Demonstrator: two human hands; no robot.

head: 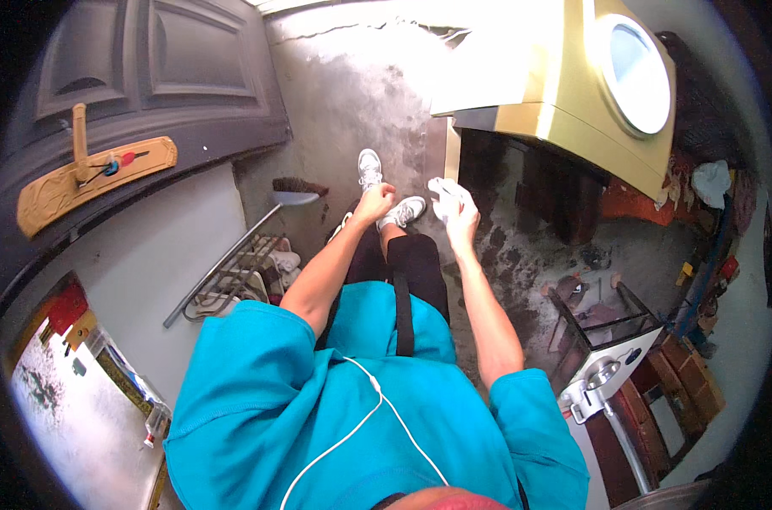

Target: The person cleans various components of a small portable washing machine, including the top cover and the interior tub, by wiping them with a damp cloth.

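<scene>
My right hand [462,218] is raised in front of my knees, its fingers closed around a crumpled white cloth or tissue [444,192]. To the left of it, my left hand [377,203] hangs above my shoes with its fingers curled in. Nothing shows inside that hand, though its palm is hidden. Beneath the hands are my pale sneakers, the left shoe [370,167] ahead of the right shoe [406,210], on a grey concrete floor [354,95].
A dark panelled door [198,57] with a tan handle plate [99,182] and keys is at left. Below are a long-handled dustpan [295,198] and a shoe rack [249,280]. At right stand a gold-coloured cabinet-like unit [570,95] and a small white-topped stand [621,357].
</scene>
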